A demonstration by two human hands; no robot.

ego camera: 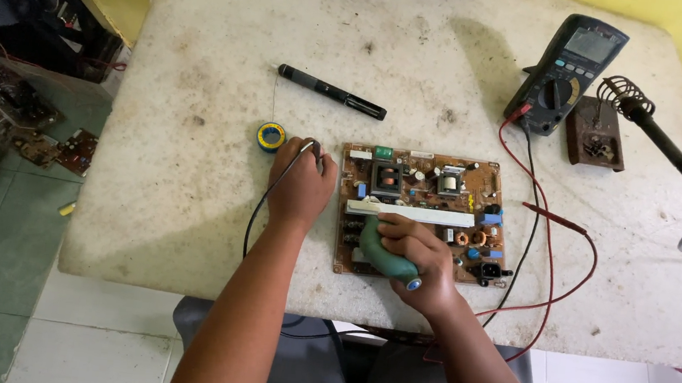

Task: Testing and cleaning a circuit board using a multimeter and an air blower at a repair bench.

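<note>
On the floor at far left lie some loose circuit boards (42, 145), well apart from the work. On the pale, stained surface (186, 217), a small spool of solder wire (271, 136) sits just beside the left hand (301, 183), and a black pen-shaped tool (331, 92) lies farther back, its long axis running left to right. The left hand is curled shut around a thin probe or iron with a dark cord (259, 208) trailing toward the person (the tip is hidden behind the fingers), at the left edge of the brown circuit board (423, 213).

The board lies straight ahead of both hands, its long axis left to right, with 1 pale heat-sink bar (410, 213) across its middle. The right hand (418, 259) rests on the board's near half, gripping a green desoldering pump (389, 260) that angles toward the near edge; this hand is nearer the board's centre.

To the right, red and black test leads (543, 238) loop across the surface to a multimeter (569, 72). Beside it stands a soldering iron (659, 136) in its coil holder (594, 129). Open room remains behind the board; the near edge is close.
</note>
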